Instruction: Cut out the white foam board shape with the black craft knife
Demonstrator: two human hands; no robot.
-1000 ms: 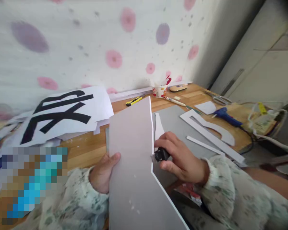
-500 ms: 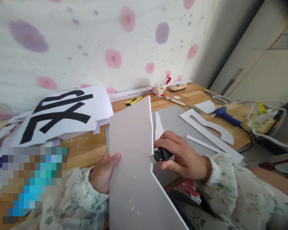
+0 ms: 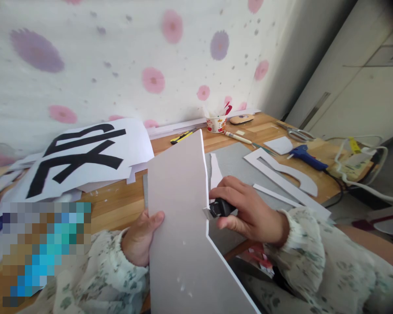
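"While my left hand (image 3: 140,240) is curled round the left edge of the grey board (image 3: 178,196), its thumb lies flat on the face, and the fingers behind are hidden."

"Where is the board, then?"

"In the near middle, its narrow top pointing to the far side."

"And your right hand?"

"My right hand (image 3: 252,213) is partly closed around a black tool (image 3: 223,208) – thumb below, fingers bent over the top – with its pale, blade-like tip at the board's right edge, just above the corner where that edge slants out to the right."

"What else is about?"

"To the right, a white cut-out (image 3: 281,182) and a narrow strip (image 3: 277,196) on the grey mat (image 3: 232,159), then a blue glue gun (image 3: 308,158). Far off, a yellow cutter (image 3: 182,137) and a paper cup (image 3: 216,124). On the left, a white sheet (image 3: 136,150) bearing bold black characters"
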